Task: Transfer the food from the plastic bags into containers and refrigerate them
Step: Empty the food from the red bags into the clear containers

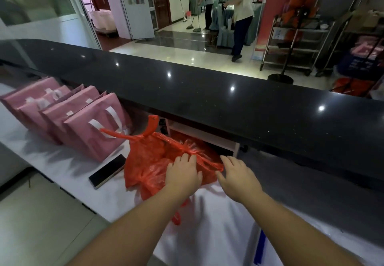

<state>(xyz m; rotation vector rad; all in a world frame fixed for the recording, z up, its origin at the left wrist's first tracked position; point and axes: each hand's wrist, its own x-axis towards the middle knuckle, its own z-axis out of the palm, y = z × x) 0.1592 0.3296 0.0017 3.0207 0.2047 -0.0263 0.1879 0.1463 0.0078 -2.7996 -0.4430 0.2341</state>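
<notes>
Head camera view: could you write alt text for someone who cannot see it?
A person's left hand rests on a crumpled red plastic bag on a white counter, right hand at its edge. Pink paper gift bags and a black phone sit alongside.

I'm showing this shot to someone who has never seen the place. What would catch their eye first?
Most likely the bright red plastic bag on the white counter, with the left hand resting on it and the right hand at its edge. Next, the row of pink gift bags standing to its left, and the glossy black countertop running across behind.
</notes>
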